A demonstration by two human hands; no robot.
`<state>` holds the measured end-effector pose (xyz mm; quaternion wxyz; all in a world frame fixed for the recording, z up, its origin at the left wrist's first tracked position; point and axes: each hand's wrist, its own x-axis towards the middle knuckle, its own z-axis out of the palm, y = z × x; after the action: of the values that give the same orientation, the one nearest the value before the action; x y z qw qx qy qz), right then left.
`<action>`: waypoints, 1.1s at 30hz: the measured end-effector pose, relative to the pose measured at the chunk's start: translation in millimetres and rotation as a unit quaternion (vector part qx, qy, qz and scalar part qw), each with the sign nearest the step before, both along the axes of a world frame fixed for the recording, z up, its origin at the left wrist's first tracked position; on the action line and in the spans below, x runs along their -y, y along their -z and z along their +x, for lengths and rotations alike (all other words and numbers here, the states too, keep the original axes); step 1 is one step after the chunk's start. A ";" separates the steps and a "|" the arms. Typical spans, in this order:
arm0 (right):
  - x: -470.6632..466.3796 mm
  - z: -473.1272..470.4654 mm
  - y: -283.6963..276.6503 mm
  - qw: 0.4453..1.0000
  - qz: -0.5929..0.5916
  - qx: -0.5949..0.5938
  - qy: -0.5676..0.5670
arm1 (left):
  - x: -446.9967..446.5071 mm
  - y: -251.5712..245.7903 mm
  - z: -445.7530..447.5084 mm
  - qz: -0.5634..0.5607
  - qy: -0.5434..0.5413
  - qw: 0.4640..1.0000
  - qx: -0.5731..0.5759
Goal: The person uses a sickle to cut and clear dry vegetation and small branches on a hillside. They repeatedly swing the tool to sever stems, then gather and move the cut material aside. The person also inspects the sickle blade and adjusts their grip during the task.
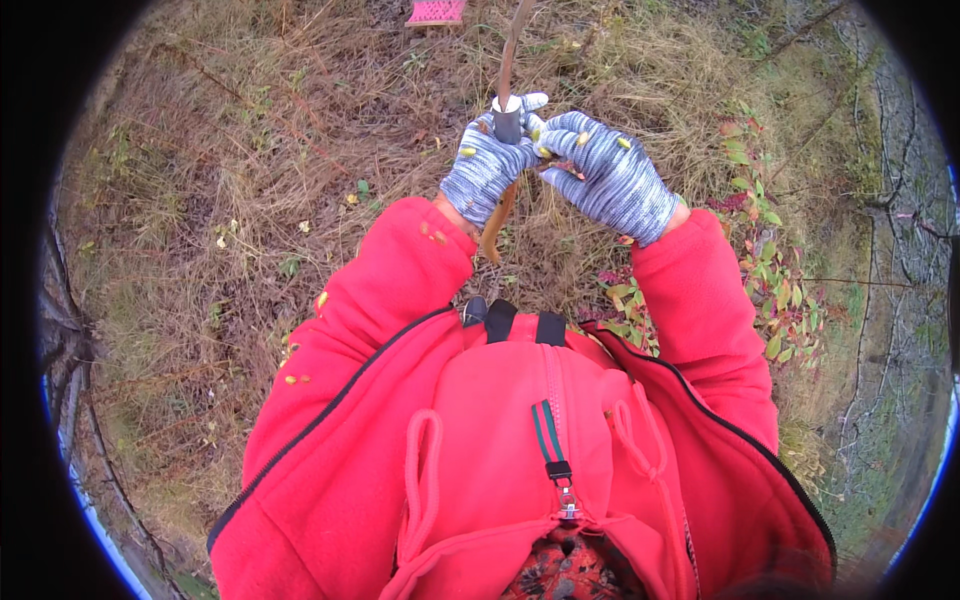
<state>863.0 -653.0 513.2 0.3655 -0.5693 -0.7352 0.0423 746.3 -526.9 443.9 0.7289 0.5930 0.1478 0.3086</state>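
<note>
My left hand (491,161), in a grey-and-white knit glove, is around a brown wooden stick (513,52) where a short grey sleeve with a white rim (507,121) fits over it. Below the hand a curved yellowish-brown length (498,225) hangs down, apparently part of the same stick. My right hand (611,169), gloved alike, has its fingertips bent against the left glove's fingers. Whether they pinch something small cannot be made out. Yellow-green burr-like bits (624,142) cling to both gloves, and more sit on the red fleece sleeve (427,240).
Dry grass (262,187) covers the ground. A pink perforated object (436,11) is cut off at the top edge. Leafy stems with reddish leaves (780,300) grow at right. Bare branches (67,352) stand at far left. One dark shoe tip (474,311) shows below my hands.
</note>
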 end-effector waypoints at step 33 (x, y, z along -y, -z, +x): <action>-0.3 -19.6 34.8 0.997 0.064 -0.008 0.040 | -1.5 25.1 -2.2 -0.141 0.012 0.989 0.044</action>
<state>843.4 -652.7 478.4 0.4085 -0.5730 -0.7104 -0.0151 744.1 -525.4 418.8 0.8150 0.4715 0.1501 0.3015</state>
